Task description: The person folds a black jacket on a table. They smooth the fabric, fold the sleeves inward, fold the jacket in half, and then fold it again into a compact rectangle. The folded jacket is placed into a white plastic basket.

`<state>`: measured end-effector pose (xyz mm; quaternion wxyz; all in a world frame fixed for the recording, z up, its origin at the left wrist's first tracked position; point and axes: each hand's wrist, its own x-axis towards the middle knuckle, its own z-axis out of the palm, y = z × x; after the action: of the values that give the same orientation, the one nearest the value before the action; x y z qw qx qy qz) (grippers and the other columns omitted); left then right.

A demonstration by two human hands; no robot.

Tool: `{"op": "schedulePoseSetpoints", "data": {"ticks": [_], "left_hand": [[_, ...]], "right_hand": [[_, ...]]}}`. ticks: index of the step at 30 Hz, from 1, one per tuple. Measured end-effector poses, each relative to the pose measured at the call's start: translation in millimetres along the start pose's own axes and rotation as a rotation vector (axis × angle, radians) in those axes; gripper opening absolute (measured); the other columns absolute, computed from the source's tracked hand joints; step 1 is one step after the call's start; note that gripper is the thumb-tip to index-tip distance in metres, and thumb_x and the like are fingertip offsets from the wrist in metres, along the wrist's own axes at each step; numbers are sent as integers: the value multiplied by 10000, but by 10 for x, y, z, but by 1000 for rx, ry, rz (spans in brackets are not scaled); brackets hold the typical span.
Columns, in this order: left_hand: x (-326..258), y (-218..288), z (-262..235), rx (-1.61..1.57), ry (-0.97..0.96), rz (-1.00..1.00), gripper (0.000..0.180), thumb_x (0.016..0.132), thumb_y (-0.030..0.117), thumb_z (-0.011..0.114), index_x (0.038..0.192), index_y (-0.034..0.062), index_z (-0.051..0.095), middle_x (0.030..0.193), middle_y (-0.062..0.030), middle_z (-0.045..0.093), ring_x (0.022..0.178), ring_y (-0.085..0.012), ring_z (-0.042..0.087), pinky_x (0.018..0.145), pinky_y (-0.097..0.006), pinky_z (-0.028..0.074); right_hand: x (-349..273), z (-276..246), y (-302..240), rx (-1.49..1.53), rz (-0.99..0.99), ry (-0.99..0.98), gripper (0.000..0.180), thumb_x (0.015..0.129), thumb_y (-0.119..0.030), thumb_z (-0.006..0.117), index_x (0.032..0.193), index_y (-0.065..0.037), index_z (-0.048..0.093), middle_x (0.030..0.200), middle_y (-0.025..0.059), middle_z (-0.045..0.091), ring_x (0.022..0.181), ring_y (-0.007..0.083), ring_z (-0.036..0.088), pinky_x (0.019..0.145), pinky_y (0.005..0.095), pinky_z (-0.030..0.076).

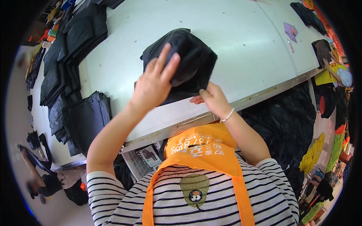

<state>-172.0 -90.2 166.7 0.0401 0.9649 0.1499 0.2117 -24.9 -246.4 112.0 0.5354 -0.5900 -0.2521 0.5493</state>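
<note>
A black garment (pixel 190 56) lies bunched on the white worktable (pixel 233 41), near its front edge. My left hand (pixel 154 81) rests flat on the garment's left side, fingers spread and pointing up. My right hand (pixel 213 98), with a beaded bracelet at the wrist, pinches the garment's lower edge just above the table's rim. Both forearms rise from the lower part of the view. I wear a striped shirt and an orange apron (pixel 203 150).
Stacks of black garments (pixel 73 56) line the table's left side. More dark cloth (pixel 309 15) and a purple scrap (pixel 290 31) lie at the far right. Another person (pixel 335 73) in a yellow top stands at the right corner. A black pile (pixel 281 124) lies below the table.
</note>
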Motion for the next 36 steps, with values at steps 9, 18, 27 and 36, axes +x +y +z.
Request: {"op": "schedulePoseSetpoints", "data": {"ticks": [9,18,27,36], "left_hand": [[461,260,161,-24,-276,-9,799,715,-31,531,1445,149,260,1497,-116,247,937,-300,566,653,-349,562],[563,375,663,59,-576,68,846,677,-57,577,1438,163,280,1517,-81,212,905,-297,569,643,-340,566],[598,791,996,121,-750,178,745,699,18,641,1385,129,372,1441,-140,349,897,-343,606,707,-357,557],[977,689,1262,-34,-780,86,741,693,51,664,1373,121,376,1411,-141,378,945,-345,601,760,-392,530]], "right_hand": [[100,-279,-247,-1224,-918,385,241,799,-19,565,1039,-13,588,916,114,618,936,245,571,759,344,495],[609,-810,440,-1665,-511,218,210,868,-254,537,912,-96,667,948,49,626,936,237,553,774,363,462],[346,-1494,-136,-1726,-743,-148,79,792,-196,640,781,-124,610,835,5,571,856,177,565,740,334,441],[158,-570,504,-1127,-438,-285,240,820,-157,588,1030,-41,571,1000,169,594,867,329,617,748,429,499]]}}
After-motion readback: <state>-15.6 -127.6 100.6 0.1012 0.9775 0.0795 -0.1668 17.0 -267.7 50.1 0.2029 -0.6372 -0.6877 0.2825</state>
